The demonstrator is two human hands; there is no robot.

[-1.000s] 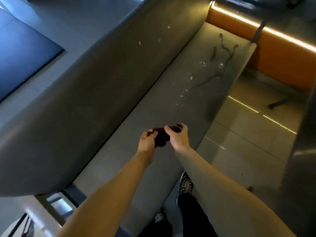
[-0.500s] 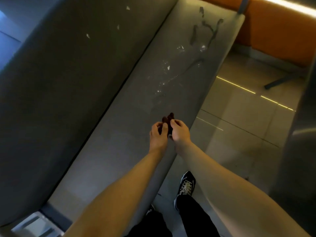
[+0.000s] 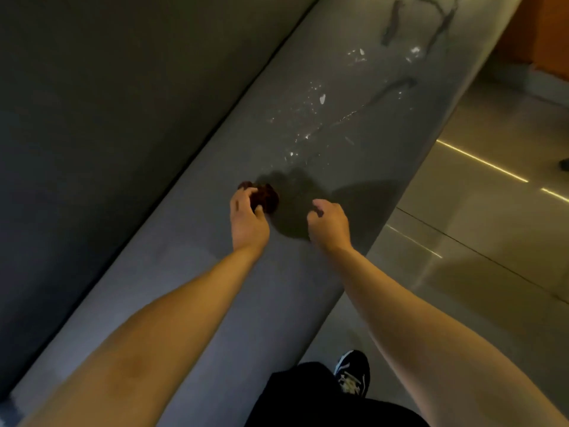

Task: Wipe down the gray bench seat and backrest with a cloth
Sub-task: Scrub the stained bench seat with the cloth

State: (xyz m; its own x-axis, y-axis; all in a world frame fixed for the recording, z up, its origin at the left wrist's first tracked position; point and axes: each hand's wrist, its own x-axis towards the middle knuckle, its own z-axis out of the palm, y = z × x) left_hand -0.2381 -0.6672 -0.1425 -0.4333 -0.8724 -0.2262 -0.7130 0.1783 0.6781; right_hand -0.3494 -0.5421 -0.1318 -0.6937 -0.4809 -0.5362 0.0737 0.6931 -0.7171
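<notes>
Cloth (image 3: 265, 197): dark, bunched, lying on the bench seat (image 3: 215, 272).
Left hand (image 3: 248, 221): fingers curled round the cloth.
Right hand (image 3: 329, 226): 3 o'clock of cloth, apart; fingers loosely curled, holding nothing.
Backrest (image 3: 107, 118): 9 o'clock.
White specks (image 3: 321, 98): 1 o'clock.

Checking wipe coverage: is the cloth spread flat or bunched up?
Bunched up. The dark cloth is a crumpled wad gripped by the left hand on the bench seat.

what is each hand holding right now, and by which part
The left hand grips the bunched dark cloth by its near side, against the bench seat. The right hand holds nothing; it is loosely curled.
</notes>
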